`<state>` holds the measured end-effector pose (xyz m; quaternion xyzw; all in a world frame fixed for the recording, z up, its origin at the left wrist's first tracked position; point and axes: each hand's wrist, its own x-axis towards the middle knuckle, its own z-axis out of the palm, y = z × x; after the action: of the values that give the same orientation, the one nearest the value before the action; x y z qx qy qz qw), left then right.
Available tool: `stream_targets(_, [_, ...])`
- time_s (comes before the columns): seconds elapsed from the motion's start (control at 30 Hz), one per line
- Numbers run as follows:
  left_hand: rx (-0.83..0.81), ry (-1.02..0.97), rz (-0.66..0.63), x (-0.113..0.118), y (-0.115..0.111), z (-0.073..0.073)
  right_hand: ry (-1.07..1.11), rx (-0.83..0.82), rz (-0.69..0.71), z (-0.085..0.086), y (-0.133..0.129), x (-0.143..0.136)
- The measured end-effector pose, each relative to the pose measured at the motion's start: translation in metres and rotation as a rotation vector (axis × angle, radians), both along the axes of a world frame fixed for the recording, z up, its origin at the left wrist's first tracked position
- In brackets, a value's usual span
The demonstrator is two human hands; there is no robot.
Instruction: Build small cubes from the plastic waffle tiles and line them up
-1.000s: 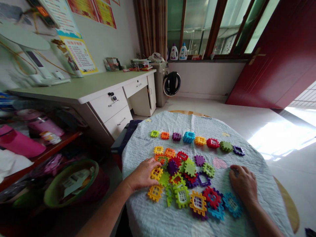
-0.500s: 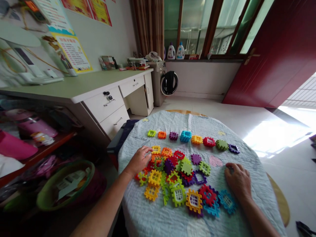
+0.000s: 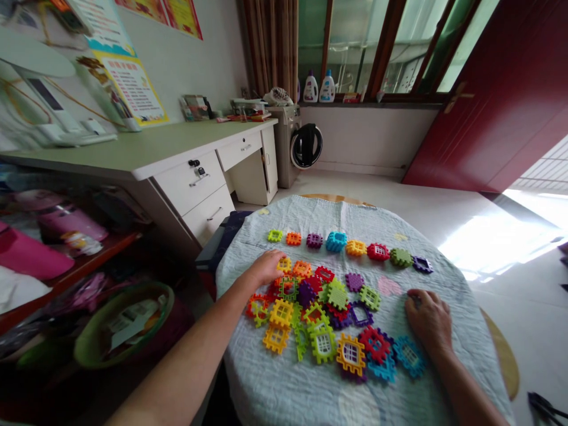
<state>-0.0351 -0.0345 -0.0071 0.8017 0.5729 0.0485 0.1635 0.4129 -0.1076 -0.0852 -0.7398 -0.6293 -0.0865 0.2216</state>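
My left hand (image 3: 268, 267) is at the back left of a loose pile of plastic interlocking blocks. Its fingers are closed at the left edge of a yellow interlocking block (image 3: 284, 264), partly covering it; the fingertips are hard to make out. My right hand (image 3: 428, 316) rests on the tablecloth right of the pile, loosely bent, with a gap between thumb and forefinger and nothing seen in it. Nearest to it lies a blue block (image 3: 409, 356). The pile also has an orange block (image 3: 302, 269), a light green block (image 3: 323, 343) and a red block (image 3: 375, 345).
Behind the pile runs a row of block stacks sorted by colour, including a blue stack (image 3: 336, 241) and a red stack (image 3: 378, 251). A pale blue cloth (image 3: 306, 396) covers the round table. Left are a basket (image 3: 84, 349) and a white desk (image 3: 186, 183).
My left hand has moved slightly forward and right, covering more of the yellow block's edge, which has shifted a little. My right hand stays put. The view has tilted slightly.
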Motion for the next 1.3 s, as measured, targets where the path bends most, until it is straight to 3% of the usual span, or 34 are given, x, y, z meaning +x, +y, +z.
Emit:
stream_targets(0.13, [-0.035,0.054,-0.019,-0.002,0.016,0.006,0.008,0.013,0.009,0.002,0.000,-0.001])
stream_targets(0.23, [0.043,0.025,-0.009,-0.010,0.010,0.018,0.011,0.014,0.010,0.001,0.000,-0.001])
stream_targets(0.33, [0.129,-0.131,-0.026,-0.017,-0.019,0.035,0.010,0.007,0.014,0.000,0.000,0.000])
stream_targets(0.43, [0.049,-0.216,-0.179,-0.013,-0.059,0.045,0.010,-0.003,0.007,0.000,0.001,0.001])
stream_targets(0.53, [-0.053,-0.158,-0.279,-0.002,-0.088,0.041,0.012,-0.009,-0.009,0.001,0.000,0.000])
stream_targets(0.6, [-0.079,-0.112,-0.292,0.004,-0.095,0.034,0.010,-0.010,-0.013,0.001,0.000,-0.001])
stream_targets(0.73, [-0.087,-0.044,-0.300,0.008,-0.092,0.028,0.011,-0.010,-0.013,0.001,0.000,-0.001])
stream_targets(0.97, [-0.073,0.101,-0.361,0.012,-0.086,0.032,0.022,-0.001,-0.020,0.000,0.001,-0.001])
stream_targets(1.3, [-0.048,0.156,-0.343,0.018,-0.090,0.034,0.050,-0.007,-0.030,0.001,0.000,-0.003])
